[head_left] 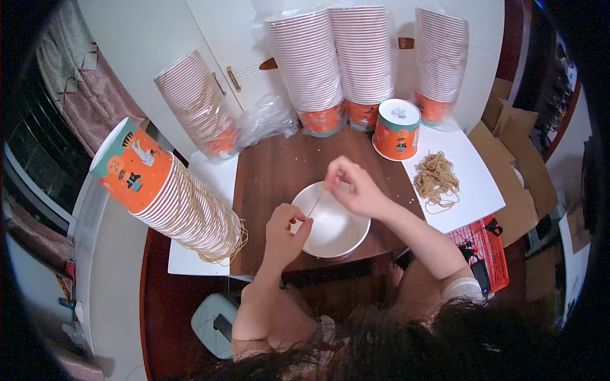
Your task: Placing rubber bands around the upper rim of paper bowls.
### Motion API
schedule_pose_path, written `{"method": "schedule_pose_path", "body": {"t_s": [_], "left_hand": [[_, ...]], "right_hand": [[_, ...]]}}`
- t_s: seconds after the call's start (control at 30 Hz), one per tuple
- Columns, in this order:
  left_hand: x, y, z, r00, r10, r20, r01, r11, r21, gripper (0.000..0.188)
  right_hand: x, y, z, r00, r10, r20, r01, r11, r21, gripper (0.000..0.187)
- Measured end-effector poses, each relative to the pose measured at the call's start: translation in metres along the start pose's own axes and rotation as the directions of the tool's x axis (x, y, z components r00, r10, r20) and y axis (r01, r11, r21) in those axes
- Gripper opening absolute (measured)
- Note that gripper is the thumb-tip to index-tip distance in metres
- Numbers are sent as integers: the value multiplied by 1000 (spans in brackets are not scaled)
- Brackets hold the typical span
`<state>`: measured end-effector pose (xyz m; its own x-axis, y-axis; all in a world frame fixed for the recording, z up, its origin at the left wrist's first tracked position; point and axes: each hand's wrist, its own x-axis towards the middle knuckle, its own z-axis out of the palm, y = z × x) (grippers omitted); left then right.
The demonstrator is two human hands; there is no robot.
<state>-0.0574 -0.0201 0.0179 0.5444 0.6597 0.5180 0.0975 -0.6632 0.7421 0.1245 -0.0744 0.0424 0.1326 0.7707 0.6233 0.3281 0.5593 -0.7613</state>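
A thin tan cord [316, 203] runs taut between my two hands. One end is pinched in the fingertips of my left hand [286, 233], the other in those of my right hand [357, 187], which is higher and farther away. Beneath them stands a white paper tub [333, 232], its mouth facing up and its inside showing white. On the right side of the table lies a tangled heap of tan cords [437, 180]. At the left leans a tall stack of orange-printed paper tubs [184, 203], with many tan cord loops draped over it.
Plastic-wrapped tub stacks [305, 70] line the back, along with a cord-draped stack [200, 105]. Crumpled clear plastic [267, 117] lies between them. An upside-down orange tub [397, 133] is near the cord heap. A red basket [486, 254] and cardboard boxes [515, 152] are right of the table.
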Motion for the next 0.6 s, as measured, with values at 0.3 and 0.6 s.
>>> {"method": "schedule_pose_path", "body": {"t_s": [0.3,0.6], "left_hand": [[-10,-11,-27,969,-134,206,145,989,-41,14],[-17,-19,-29,908,-248,337,297,949,-104,10]], "right_hand": [[4,21,-29,957,203,-206,-178,975,134,14],[6,13,-28,957,141,-252,-104,982,155,12]]}}
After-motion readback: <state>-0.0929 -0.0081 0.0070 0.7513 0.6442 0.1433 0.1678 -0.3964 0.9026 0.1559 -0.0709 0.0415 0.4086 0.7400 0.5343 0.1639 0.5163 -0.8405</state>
